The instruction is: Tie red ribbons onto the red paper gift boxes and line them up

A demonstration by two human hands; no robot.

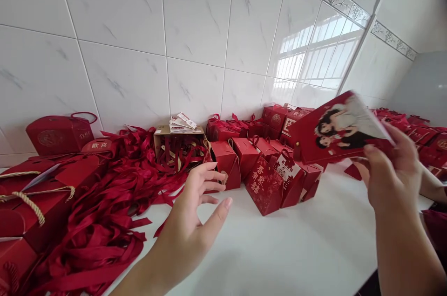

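My right hand grips a red gift box with a printed picture of a couple on its side. The box is tilted and held above the table at the right. My left hand hovers over the white table with its fingers apart and nothing in them. Just beyond it stands a row of small red gift boxes. One patterned box with gold writing leans at the front of that row, beside a box with a white label.
Loose red ribbons lie heaped on the left. A cardboard box of ribbons with white cards on top stands against the tiled wall. Large red boxes with gold rope sit far left. Another person's arm shows at right.
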